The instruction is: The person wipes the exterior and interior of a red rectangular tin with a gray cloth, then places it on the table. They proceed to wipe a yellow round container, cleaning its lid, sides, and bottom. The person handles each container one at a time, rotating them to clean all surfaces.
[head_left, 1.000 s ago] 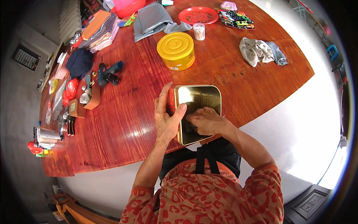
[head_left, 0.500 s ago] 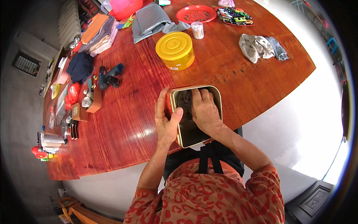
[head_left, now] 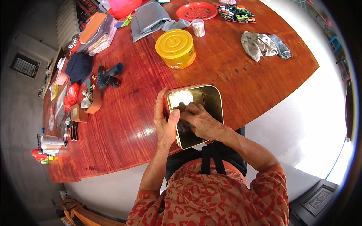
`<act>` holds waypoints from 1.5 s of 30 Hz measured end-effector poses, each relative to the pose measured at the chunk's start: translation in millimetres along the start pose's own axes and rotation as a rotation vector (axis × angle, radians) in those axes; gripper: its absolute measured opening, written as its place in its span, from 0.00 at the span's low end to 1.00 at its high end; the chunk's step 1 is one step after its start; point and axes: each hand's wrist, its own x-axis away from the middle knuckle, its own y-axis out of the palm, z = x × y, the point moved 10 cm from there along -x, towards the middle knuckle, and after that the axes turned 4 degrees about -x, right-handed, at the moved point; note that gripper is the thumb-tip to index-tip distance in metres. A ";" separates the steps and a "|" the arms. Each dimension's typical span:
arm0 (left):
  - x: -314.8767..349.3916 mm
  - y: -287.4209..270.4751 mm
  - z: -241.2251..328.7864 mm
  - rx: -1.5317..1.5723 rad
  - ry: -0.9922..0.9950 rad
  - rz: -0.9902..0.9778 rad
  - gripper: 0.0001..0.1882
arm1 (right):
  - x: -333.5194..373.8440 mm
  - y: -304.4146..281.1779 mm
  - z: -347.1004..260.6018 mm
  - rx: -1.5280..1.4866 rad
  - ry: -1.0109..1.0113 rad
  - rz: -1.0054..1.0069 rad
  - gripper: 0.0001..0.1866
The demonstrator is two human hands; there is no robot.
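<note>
An open square tin [head_left: 212, 98] with a pale gold rim and a shiny inside tilts toward me at the table's near edge. My left hand [head_left: 166, 126] grips its left wall, thumb over the rim and fingers along the outside. Inside the tin is my right hand [head_left: 205, 123], its curled fingers closed on a dark grey cloth [head_left: 184, 126] against the left inner wall. Part of the cloth is hidden under the fingers. Beyond the tin stands a round yellow tub [head_left: 175, 49] with its lid on.
On the wooden table [head_left: 128, 124] are a cordless drill [head_left: 107, 76], a cup of cotton swabs [head_left: 198, 28], a red tray [head_left: 197, 11], crumpled cloths [head_left: 258, 46], and a grey plastic bag [head_left: 150, 19]. Folded fabrics [head_left: 100, 32] and small boxes line the left side.
My right hand has moved from the tin's far part down and left, carrying the cloth along the inner wall. My left hand keeps its hold, and the far inner wall now shows.
</note>
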 end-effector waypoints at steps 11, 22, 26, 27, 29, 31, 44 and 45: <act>2.2 -0.4 6.7 -0.177 0.134 -0.029 0.43 | 2.4 15.5 -12.1 -0.113 -0.036 -0.248 0.19; 0.2 1.7 5.4 -0.045 0.052 -0.025 0.41 | 14.2 -3.6 -38.3 -0.475 -0.137 -0.433 0.19; -2.1 4.4 7.6 -0.177 0.112 -0.038 0.39 | 26.3 -21.3 -45.7 -0.471 -0.188 -0.408 0.17; -3.1 5.1 5.9 -0.167 0.100 -0.043 0.39 | 29.1 -27.4 -45.9 -0.468 -0.181 -0.403 0.17; -4.6 7.0 3.8 -0.148 0.073 -0.056 0.39 | 32.2 -38.7 -37.8 -0.459 -0.117 -0.367 0.18; -5.0 10.9 6.2 -0.128 0.046 -0.071 0.39 | 32.3 -51.8 -29.3 -0.461 -0.105 -0.225 0.19; -4.6 17.9 12.6 -0.131 0.118 -0.087 0.38 | 25.9 -6.5 -17.4 -0.218 -0.053 -0.338 0.19; -5.7 16.4 10.6 -0.103 0.103 -0.080 0.38 | 28.0 -10.3 -23.6 -0.256 -0.079 -0.357 0.19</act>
